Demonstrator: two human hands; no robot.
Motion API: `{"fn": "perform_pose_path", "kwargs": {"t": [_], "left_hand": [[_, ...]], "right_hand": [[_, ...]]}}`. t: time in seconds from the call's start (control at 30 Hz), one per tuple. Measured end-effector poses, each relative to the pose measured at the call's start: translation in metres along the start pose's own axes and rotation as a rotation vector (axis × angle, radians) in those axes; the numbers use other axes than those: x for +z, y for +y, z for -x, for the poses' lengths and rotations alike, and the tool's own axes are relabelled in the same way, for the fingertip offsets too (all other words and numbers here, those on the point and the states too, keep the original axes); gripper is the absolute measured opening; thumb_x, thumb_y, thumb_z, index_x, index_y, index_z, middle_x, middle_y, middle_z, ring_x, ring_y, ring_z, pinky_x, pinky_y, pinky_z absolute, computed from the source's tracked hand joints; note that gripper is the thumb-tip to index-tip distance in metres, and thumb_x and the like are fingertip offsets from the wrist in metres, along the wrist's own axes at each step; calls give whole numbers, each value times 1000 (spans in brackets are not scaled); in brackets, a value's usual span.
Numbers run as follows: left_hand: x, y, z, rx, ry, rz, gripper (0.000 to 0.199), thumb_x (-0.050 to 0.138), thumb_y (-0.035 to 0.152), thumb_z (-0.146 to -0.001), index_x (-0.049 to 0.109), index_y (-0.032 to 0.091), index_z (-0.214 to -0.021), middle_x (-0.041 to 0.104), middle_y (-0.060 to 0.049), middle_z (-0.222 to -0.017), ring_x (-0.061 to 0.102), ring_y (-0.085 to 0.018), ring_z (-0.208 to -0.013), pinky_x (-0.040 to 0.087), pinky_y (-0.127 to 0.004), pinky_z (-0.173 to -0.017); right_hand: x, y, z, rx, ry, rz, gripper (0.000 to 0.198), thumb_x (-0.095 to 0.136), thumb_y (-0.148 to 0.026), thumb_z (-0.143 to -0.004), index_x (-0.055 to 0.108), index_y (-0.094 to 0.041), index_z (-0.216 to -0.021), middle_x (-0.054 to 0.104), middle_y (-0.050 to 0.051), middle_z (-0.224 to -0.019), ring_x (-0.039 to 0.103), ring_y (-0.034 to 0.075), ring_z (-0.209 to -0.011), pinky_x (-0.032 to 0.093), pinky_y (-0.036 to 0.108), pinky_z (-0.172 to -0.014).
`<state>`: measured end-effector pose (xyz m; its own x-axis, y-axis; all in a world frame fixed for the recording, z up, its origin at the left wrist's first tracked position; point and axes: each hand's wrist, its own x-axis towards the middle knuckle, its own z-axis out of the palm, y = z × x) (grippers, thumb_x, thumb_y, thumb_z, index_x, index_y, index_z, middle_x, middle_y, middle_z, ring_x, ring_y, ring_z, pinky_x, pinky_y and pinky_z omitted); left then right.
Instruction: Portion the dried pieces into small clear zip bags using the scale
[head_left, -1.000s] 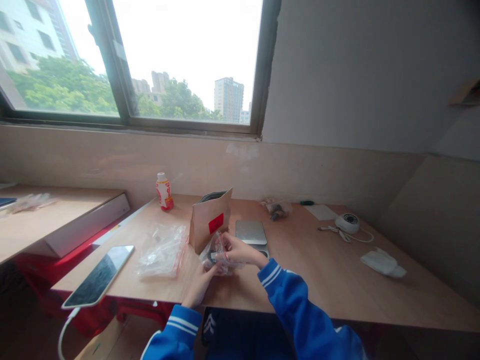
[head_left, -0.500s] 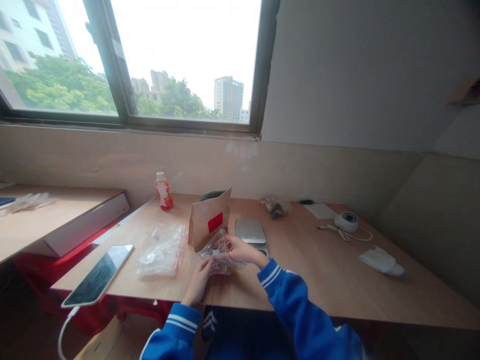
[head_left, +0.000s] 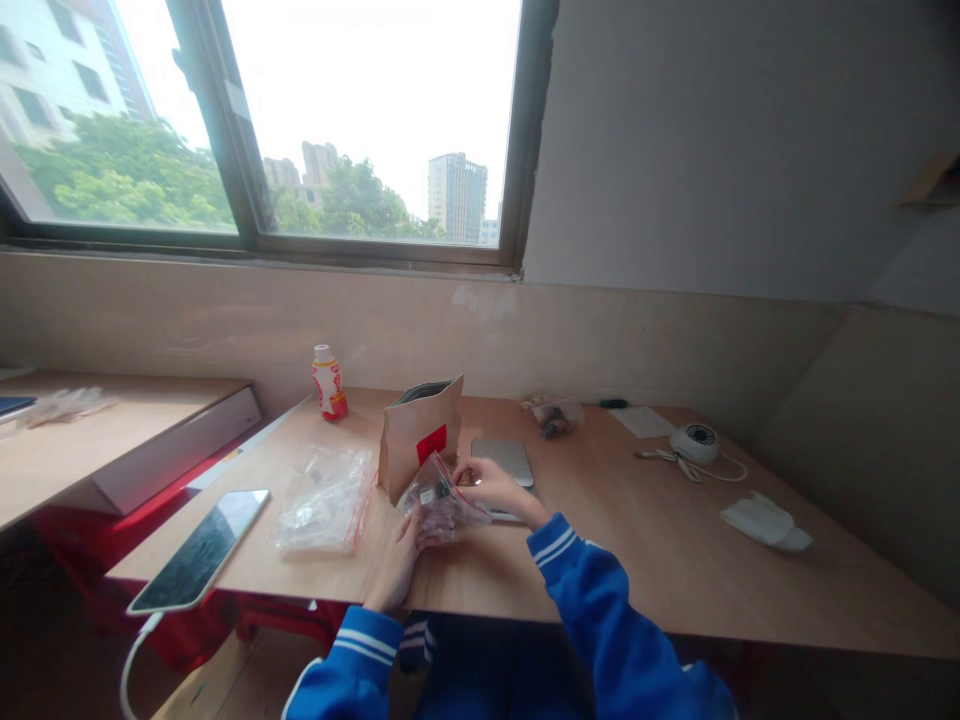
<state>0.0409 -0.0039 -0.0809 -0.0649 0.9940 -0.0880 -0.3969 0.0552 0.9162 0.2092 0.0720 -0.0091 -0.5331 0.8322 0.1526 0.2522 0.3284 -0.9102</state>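
A clear zip-lock bag point(head_left: 442, 512) with a red seal strip lies tilted in front of me, with small dark and pale items inside. My left hand point(head_left: 401, 555) has its fingers closed on the bag's lower left side. At the bag's upper right edge is my right hand point(head_left: 491, 485), its fingers curled together; what they pinch is too small to make out. Just behind the bag stands a brown paper pouch point(head_left: 405, 440) with a red label, its top gaping. A flat digital scale point(head_left: 502, 462) sits behind my right hand, which partly hides it.
A stack of clear zip-lock bags point(head_left: 322, 505) and a phone point(head_left: 202, 550) on a cable lie to the left. A drink bottle point(head_left: 328, 385) stands at the back. Rightward are a filled plastic bag point(head_left: 556, 418), a white dome camera point(head_left: 694, 443) and a crumpled white item point(head_left: 766, 522).
My right hand has drawn slightly up and right, off the bag's front. The bag's top now leans to the right, while my left hand keeps its hold.
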Motion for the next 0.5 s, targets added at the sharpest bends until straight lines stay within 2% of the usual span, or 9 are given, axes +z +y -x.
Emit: {"fn": "perform_pose_path", "kwargs": {"t": [0.17,0.33,0.43,0.5], "left_hand": [[2,5,2,-3,8,6,58,62,60,-72,64,12,-104,72,-14,-90,65,-31,-97,54,-38,-75],[5,10,5,33,-22,-30,57,57,61,-76,63,13,-105,71,-16,-100,65,-28,-99,53,-36,-77],[6,12,6,29,-42,-45,58,54,61,-78,62,13,-108,70,-17,-102,65,-28,-98,52,-36,-78],[6,12,6,23,-48,-46,58,54,61,-78,61,12,-109,70,-18,-101,65,-29,-99,52,-36,-78]], "right_hand": [[-13,-2,0,30,83,-78,25,72,-31,-66,63,-14,-81,61,1,-74,55,14,-67,44,26,-60],[-19,-6,0,56,252,-286,34,75,-39,-61,58,-16,-81,60,0,-74,56,14,-67,47,26,-59],[-26,-24,-6,-21,329,-337,35,73,-40,-63,57,-17,-83,61,1,-79,58,15,-72,48,28,-64],[-31,-44,-16,-120,385,-287,32,70,-40,-66,57,-17,-85,61,2,-83,57,15,-75,47,28,-67]]}}
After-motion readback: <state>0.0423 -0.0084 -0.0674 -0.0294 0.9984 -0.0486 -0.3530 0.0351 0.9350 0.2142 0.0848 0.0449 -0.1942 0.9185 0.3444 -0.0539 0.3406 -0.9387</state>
